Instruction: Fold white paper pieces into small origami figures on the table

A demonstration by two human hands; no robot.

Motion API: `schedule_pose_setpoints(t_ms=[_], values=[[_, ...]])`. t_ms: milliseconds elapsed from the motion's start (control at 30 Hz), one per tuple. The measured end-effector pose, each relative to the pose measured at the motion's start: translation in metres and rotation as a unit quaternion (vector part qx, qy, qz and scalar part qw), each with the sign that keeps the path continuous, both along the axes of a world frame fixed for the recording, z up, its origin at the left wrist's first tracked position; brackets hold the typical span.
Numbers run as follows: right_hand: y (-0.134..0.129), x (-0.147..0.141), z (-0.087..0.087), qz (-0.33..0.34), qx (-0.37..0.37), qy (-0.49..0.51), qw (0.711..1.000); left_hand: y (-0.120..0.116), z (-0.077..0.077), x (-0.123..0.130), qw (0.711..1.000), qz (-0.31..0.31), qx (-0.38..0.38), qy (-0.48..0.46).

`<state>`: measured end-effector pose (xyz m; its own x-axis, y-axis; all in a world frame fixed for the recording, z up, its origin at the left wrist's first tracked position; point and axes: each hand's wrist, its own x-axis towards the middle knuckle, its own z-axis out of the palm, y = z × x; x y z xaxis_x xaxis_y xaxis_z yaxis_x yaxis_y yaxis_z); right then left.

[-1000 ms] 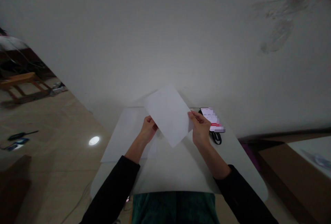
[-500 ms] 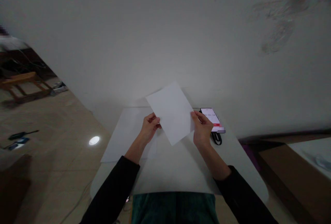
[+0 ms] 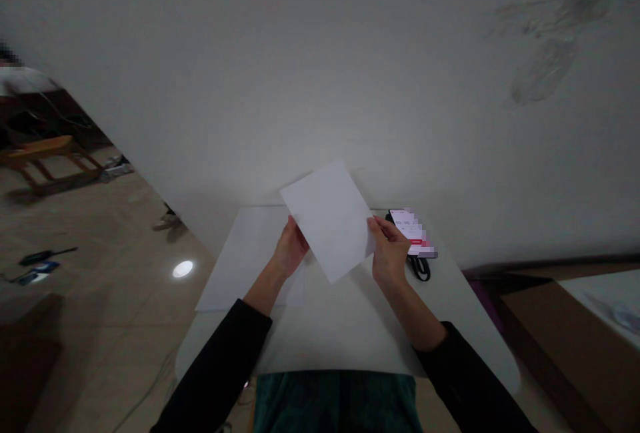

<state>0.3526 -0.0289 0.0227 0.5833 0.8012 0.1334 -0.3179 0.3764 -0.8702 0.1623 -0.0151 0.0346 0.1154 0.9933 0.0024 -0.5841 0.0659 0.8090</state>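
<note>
A white sheet of paper (image 3: 330, 219) is held up at a slant above the table, one corner pointing down. My right hand (image 3: 390, 249) pinches its right edge, thumb on the front face and fingers behind. At the lower left edge my left hand (image 3: 291, 249) is closed against the paper, its fingertips partly hidden behind it. More white paper (image 3: 240, 253) lies flat on the table's left side, partly under my left forearm. Beside my right hand rests a phone (image 3: 407, 226) with a lit screen showing digits.
The white table (image 3: 345, 339) stands against a pale wall (image 3: 300, 73). A black looped cord (image 3: 420, 269) lies by the phone. On the right is a brown cardboard box (image 3: 565, 333). At left are a wooden stool (image 3: 50, 149) and a screwdriver-like tool (image 3: 45, 256) on the floor.
My left hand has changed its hold: the thumb that lay at the front edge has shifted, and the fingers are now more behind the paper. The right hand has hardly moved.
</note>
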Motion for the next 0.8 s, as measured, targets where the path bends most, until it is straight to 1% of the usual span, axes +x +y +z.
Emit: schedule_pose_setpoints(t_ms=[67,133,200,300,400,533,633,700,800], values=[[0.001,0.002,0.000,-0.002,-0.006,0.013,1.000,-0.002,0.004,-0.002,1.000,-0.021,0.013,-0.001],[0.002,0.003,0.000,-0.006,-0.010,0.014,1.000,-0.003,0.006,-0.003,0.998,-0.032,0.044,0.018],[0.002,0.003,0.000,-0.015,-0.011,0.006,1.000,-0.002,0.004,-0.004,0.997,-0.025,0.071,0.032],[0.002,0.003,0.000,-0.022,-0.013,-0.005,1.000,0.002,-0.001,-0.003,0.995,-0.003,0.084,0.046],[0.001,0.002,-0.001,-0.019,-0.015,-0.006,1.000,0.005,-0.004,-0.002,0.994,0.022,0.079,0.068],[0.002,0.003,-0.001,-0.019,-0.014,0.002,1.000,0.006,-0.002,-0.001,0.994,0.033,0.064,0.079],[0.002,0.003,-0.001,-0.014,-0.011,0.010,1.000,0.005,-0.002,-0.002,0.996,0.026,0.057,0.063],[0.003,0.003,-0.002,-0.008,-0.013,0.006,1.000,0.005,-0.005,-0.002,0.997,0.013,0.048,0.058],[0.002,0.001,-0.006,0.025,-0.027,-0.017,0.999,0.003,-0.011,0.000,0.997,-0.009,0.013,0.075]])
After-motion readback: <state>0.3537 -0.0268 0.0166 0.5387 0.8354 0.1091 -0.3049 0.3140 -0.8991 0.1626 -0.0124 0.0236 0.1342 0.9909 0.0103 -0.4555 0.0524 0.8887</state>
